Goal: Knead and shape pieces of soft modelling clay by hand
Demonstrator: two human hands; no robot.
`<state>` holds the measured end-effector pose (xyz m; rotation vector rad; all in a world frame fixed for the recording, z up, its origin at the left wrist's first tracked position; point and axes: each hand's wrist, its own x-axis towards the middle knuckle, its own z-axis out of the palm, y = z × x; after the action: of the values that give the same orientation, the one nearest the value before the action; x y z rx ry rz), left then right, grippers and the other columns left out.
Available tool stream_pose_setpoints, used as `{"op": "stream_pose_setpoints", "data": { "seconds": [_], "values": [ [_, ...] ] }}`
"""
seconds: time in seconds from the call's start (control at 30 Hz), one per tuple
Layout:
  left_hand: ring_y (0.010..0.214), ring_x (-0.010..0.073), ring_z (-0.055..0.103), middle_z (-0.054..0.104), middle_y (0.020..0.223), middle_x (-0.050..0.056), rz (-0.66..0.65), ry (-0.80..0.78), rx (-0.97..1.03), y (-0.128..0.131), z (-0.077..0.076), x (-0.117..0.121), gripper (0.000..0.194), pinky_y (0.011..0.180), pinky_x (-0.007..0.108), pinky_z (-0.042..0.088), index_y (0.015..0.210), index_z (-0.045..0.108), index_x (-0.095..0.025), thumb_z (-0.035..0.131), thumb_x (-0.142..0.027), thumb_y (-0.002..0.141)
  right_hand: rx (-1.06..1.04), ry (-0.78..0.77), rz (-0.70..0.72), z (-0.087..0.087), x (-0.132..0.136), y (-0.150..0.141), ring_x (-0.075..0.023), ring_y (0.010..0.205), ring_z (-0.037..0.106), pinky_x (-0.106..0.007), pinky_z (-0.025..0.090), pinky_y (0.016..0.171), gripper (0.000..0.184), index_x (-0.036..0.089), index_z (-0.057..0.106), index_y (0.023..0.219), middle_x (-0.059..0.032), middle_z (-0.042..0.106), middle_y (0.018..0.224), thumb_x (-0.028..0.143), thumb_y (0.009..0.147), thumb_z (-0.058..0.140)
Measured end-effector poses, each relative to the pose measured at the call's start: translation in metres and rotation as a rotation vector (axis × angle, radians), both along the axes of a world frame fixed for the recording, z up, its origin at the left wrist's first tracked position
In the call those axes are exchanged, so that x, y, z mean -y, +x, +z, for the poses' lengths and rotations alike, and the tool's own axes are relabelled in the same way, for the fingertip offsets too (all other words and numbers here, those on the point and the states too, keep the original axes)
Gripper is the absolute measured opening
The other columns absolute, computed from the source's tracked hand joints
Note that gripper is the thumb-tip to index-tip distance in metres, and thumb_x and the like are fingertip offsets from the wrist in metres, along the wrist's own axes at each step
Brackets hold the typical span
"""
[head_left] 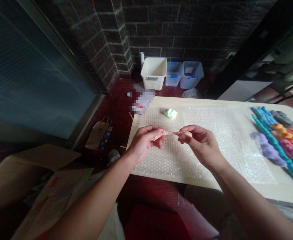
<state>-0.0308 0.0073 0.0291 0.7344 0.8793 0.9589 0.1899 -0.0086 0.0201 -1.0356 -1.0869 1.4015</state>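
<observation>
Peach, thin, soft-looking strand (171, 133): at the centre of your dial, twelve being straight ahead; it spans the gap between your hands, narrow at the middle and thicker at both ends

Left hand (146, 138): at nine of the strand, thumb and forefinger pressed together on its end, other fingers loosely curled below and clear of it

Right hand (202, 143): at three, thumb and forefingers clamped on the opposite end, a little of the peach stuff showing between them, the remaining fingers bent

Grip: you pinch only the ends, probably so that the thin middle hangs free and the pull stays even; both hands seem raised over the sheet

Clear bubble-wrap sheet (221, 140): under your hands, likely laid to guard the pale wooden table (226, 103)

Pale green, crumpled lump (170, 113): on the wrap at twelve, just beyond your fingers, touched by neither hand

Right end: long teal stick (277, 150), lavender lump (268, 148) and bright blue twisted piece (262, 116) lie around three, perhaps set aside to leave your hands room

Floor: cream plastic bin (153, 75) past the table, near twelve; open brown cardboard box (68, 186) at eight
</observation>
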Motion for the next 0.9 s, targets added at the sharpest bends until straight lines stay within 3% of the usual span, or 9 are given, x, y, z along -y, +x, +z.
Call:
{"op": "stream_pose_setpoints", "data": {
  "seconds": [0.27, 0.43, 0.57, 0.63, 0.73, 0.9],
  "values": [
    [0.071, 0.0132, 0.061, 0.077, 0.085, 0.007, -0.015, 0.036, -0.067, -0.002, -0.006, -0.004, 0.022, 0.063, 0.026, 0.040, 0.094, 0.080, -0.016, 0.080, -0.033, 0.082, -0.020, -0.032, -0.067, 0.005, -0.003, 0.004, -0.0142, 0.066, 0.059, -0.030, 0.048, 0.061, 0.019, 0.023, 0.082, 0.093, -0.0014, 0.072, 0.075, 0.037, 0.081, 0.089],
    [0.084, 0.0179, 0.065, 0.070, 0.073, 0.004, -0.036, 0.072, -0.073, -0.003, -0.008, -0.007, 0.021, 0.075, 0.030, 0.040, 0.096, 0.083, -0.016, 0.076, -0.032, 0.085, -0.118, -0.058, -0.252, 0.008, -0.010, 0.009, -0.0165, 0.072, 0.061, -0.029, 0.048, 0.055, 0.017, 0.025, 0.079, 0.084, -0.0057, 0.077, 0.092, 0.041, 0.088, 0.081],
    [0.089, 0.0205, 0.065, 0.052, 0.058, -0.001, -0.023, 0.078, -0.017, -0.003, -0.010, -0.009, 0.015, 0.082, 0.032, 0.041, 0.085, 0.082, -0.016, 0.075, -0.029, 0.085, -0.180, -0.100, -0.436, 0.003, -0.018, 0.020, -0.0173, 0.082, 0.065, -0.027, 0.049, 0.055, 0.022, 0.025, 0.078, 0.087, -0.0064, 0.077, 0.102, 0.046, 0.089, 0.079],
    [0.090, 0.0205, 0.065, 0.053, 0.059, 0.000, -0.020, 0.063, 0.008, -0.002, -0.013, -0.010, 0.014, 0.081, 0.031, 0.042, 0.084, 0.081, -0.015, 0.074, -0.027, 0.085, -0.200, -0.109, -0.478, 0.002, -0.020, 0.022, -0.0153, 0.079, 0.064, -0.026, 0.050, 0.056, 0.019, 0.025, 0.079, 0.089, -0.0051, 0.077, 0.101, 0.043, 0.089, 0.080],
    [0.094, 0.0200, 0.065, 0.065, 0.072, 0.005, -0.033, 0.031, 0.045, -0.001, -0.017, -0.010, 0.015, 0.081, 0.030, 0.043, 0.090, 0.081, -0.014, 0.075, -0.027, 0.086, -0.176, -0.093, -0.419, 0.003, -0.018, 0.019, -0.0128, 0.074, 0.061, -0.025, 0.053, 0.062, 0.011, 0.026, 0.079, 0.093, -0.0026, 0.076, 0.101, 0.032, 0.085, 0.085],
    [0.093, 0.0188, 0.067, 0.075, 0.099, 0.011, -0.061, -0.036, 0.097, -0.001, -0.022, -0.008, 0.024, 0.084, 0.031, 0.048, 0.103, 0.081, -0.014, 0.080, -0.029, 0.086, -0.125, -0.070, -0.253, 0.004, -0.010, 0.003, -0.0155, 0.087, 0.069, -0.032, 0.059, 0.083, 0.023, 0.026, 0.078, 0.099, -0.0023, 0.075, 0.103, 0.028, 0.080, 0.091]
  ]
}}
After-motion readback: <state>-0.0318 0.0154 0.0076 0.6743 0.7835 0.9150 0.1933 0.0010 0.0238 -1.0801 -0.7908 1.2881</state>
